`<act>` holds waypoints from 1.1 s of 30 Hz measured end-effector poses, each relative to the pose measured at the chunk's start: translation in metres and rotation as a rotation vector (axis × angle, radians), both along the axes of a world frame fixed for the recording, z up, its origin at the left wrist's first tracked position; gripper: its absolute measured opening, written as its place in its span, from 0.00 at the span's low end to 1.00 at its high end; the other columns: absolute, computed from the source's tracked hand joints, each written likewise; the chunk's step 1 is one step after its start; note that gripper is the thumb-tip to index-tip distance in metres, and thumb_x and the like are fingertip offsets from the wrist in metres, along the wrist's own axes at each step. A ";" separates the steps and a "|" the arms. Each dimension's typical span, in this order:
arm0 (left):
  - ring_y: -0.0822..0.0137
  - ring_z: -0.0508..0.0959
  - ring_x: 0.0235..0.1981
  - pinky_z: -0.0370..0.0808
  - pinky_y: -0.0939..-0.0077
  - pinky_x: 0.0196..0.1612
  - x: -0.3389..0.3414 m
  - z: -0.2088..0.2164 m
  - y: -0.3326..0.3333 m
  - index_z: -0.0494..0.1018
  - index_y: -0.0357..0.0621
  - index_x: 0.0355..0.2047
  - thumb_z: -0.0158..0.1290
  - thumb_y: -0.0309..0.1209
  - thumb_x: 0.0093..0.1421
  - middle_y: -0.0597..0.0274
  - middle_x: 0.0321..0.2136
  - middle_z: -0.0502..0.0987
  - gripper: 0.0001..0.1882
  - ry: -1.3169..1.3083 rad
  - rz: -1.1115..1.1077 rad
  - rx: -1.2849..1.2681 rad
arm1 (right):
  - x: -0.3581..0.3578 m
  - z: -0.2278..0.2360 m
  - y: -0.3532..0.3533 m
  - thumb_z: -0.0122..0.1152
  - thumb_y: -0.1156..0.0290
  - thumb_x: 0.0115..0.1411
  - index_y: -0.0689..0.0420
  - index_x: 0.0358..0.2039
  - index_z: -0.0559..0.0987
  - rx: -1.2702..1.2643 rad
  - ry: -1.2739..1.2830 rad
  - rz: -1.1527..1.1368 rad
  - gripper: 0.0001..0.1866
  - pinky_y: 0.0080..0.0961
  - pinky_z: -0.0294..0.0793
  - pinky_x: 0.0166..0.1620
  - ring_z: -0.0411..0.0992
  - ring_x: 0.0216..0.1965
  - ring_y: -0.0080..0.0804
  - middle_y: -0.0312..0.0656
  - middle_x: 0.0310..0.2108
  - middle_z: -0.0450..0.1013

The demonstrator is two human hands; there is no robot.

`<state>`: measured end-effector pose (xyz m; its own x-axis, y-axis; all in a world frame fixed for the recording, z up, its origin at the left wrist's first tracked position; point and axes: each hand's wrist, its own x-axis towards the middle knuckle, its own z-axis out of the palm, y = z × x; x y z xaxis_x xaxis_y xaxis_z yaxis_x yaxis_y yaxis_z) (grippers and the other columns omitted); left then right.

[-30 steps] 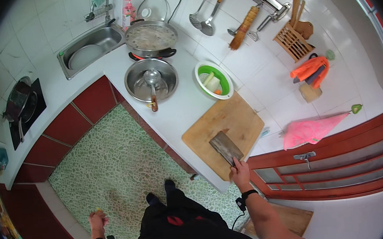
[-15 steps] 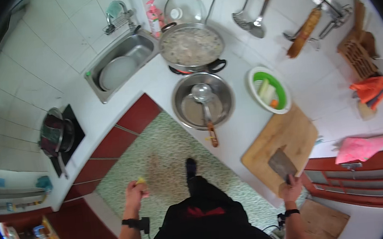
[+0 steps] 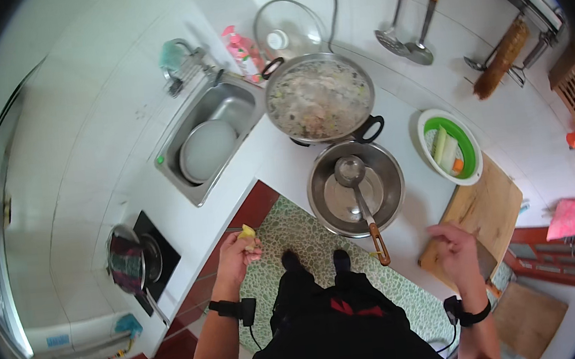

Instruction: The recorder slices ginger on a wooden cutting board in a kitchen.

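My left hand [image 3: 237,256] is closed around a small yellow piece [image 3: 247,232], too small to name, in front of the counter's edge. Over the wooden cutting board [image 3: 495,189] at the right hovers my right hand [image 3: 457,249], its fingers apart and holding nothing. Partly hidden behind that hand, a cleaver [image 3: 485,259] lies on the board, its handle sticking out past the near edge. To the left of the board stands a steel basin [image 3: 318,208] with a ladle [image 3: 367,214] resting in it, wooden handle over the rim.
Behind the basin is a large pot [image 3: 321,99] of pale, bubbling food. A green-and-white basket [image 3: 472,172] with cut vegetables touches the board's far side. The sink [image 3: 246,103] at the left holds a round lid or plate [image 3: 209,149]. A small pan [image 3: 126,259] sits on the left hob.
My right hand has let go of the cleaver, which now lies on the board. I have stepped toward the counter, and my left hand still grips the yellow piece.
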<state>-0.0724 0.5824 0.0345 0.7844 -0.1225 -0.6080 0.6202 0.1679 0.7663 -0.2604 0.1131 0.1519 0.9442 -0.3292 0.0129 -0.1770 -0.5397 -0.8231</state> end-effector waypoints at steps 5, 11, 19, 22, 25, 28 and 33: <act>0.62 0.84 0.27 0.85 0.73 0.30 0.075 0.013 -0.004 0.68 0.32 0.54 0.52 0.26 0.66 0.47 0.37 0.82 0.18 0.014 -0.072 -0.021 | 0.047 0.012 0.087 0.60 0.82 0.55 0.53 0.40 0.84 -0.059 0.145 0.225 0.14 0.34 0.80 0.35 0.79 0.32 0.43 0.42 0.30 0.77; 0.62 0.83 0.27 0.84 0.71 0.31 0.178 -0.016 0.015 0.69 0.36 0.55 0.52 0.35 0.67 0.50 0.37 0.81 0.20 -0.026 -0.172 -0.180 | 0.123 -0.031 0.181 0.63 0.72 0.58 0.51 0.42 0.84 -0.017 0.196 0.472 0.11 0.38 0.81 0.36 0.79 0.34 0.44 0.39 0.32 0.77; 0.66 0.79 0.25 0.74 0.76 0.26 0.313 -0.042 0.044 0.74 0.42 0.46 0.53 0.43 0.71 0.57 0.33 0.80 0.16 0.114 -0.201 -0.167 | 0.279 -0.108 0.293 0.56 0.69 0.64 0.53 0.42 0.85 0.260 0.291 0.383 0.11 0.44 0.80 0.47 0.80 0.44 0.50 0.46 0.39 0.81; 0.70 0.77 0.23 0.72 0.80 0.24 0.353 -0.052 0.039 0.75 0.42 0.44 0.53 0.45 0.72 0.61 0.30 0.78 0.18 0.098 -0.185 -0.111 | 0.326 -0.165 0.319 0.57 0.70 0.63 0.53 0.43 0.85 0.249 0.254 0.350 0.11 0.44 0.79 0.48 0.79 0.45 0.51 0.44 0.42 0.82; 0.71 0.75 0.22 0.70 0.80 0.23 0.393 -0.060 0.044 0.75 0.42 0.44 0.52 0.47 0.73 0.63 0.29 0.77 0.19 0.147 -0.147 -0.043 | 0.372 -0.175 0.323 0.57 0.70 0.63 0.54 0.43 0.85 0.250 0.356 0.335 0.12 0.44 0.79 0.50 0.79 0.46 0.51 0.46 0.43 0.82; 0.71 0.75 0.23 0.69 0.80 0.23 0.426 -0.078 0.051 0.75 0.42 0.46 0.51 0.47 0.74 0.63 0.31 0.77 0.19 0.129 -0.177 -0.137 | 0.407 -0.180 0.326 0.56 0.70 0.62 0.52 0.41 0.87 0.242 0.351 0.265 0.13 0.44 0.80 0.51 0.80 0.45 0.51 0.50 0.41 0.82; 0.69 0.76 0.27 0.72 0.80 0.28 0.457 -0.079 0.036 0.75 0.43 0.52 0.51 0.45 0.74 0.61 0.34 0.78 0.18 0.018 -0.069 -0.260 | 0.463 -0.179 0.341 0.57 0.70 0.62 0.53 0.39 0.87 0.351 0.381 0.210 0.11 0.44 0.80 0.49 0.80 0.42 0.54 0.50 0.39 0.83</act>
